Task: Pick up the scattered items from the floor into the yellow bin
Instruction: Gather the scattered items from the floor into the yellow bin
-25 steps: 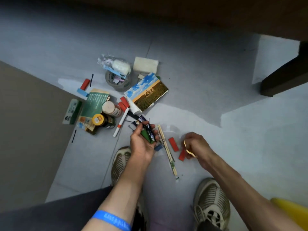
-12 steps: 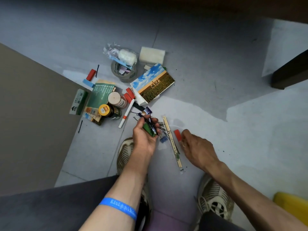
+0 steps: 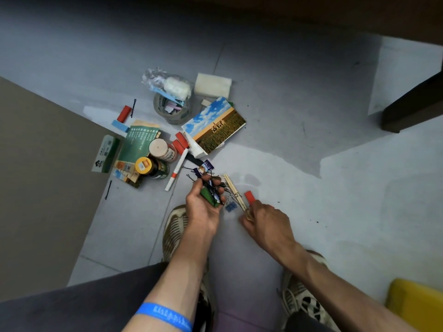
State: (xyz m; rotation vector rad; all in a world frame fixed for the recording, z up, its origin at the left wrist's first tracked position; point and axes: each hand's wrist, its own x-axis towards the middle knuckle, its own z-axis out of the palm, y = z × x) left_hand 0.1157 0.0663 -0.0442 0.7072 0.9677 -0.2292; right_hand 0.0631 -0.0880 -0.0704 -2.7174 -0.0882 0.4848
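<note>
My left hand [image 3: 203, 207] grips a bundle [image 3: 211, 192] of a green block, small packets and black hairpins. Just right of it, a blue binder clip [image 3: 230, 207], a wrapped pair of chopsticks [image 3: 233, 190] and a red block [image 3: 249, 196] lie on the floor. My right hand [image 3: 266, 221] is down on the near end of the chopsticks, fingers curled, with a small yellow piece [image 3: 249, 214] showing between them. One corner of the yellow bin [image 3: 417, 305] shows at the bottom right.
Further out lie a postcard book [image 3: 213, 125], tape roll [image 3: 172, 109], sponge [image 3: 212, 85], two jars [image 3: 160, 149], green booklet [image 3: 139, 142], green box [image 3: 105, 154], white marker [image 3: 176, 172] and loose hairpins [image 3: 109, 189]. A brown panel [image 3: 36, 188] bounds the left; a dark furniture leg [image 3: 412, 109] stands far right.
My right hand went from lifted, holding the yellow piece, down onto the floor by the chopsticks. The left hand kept its bundle. The camera shifted slightly.
</note>
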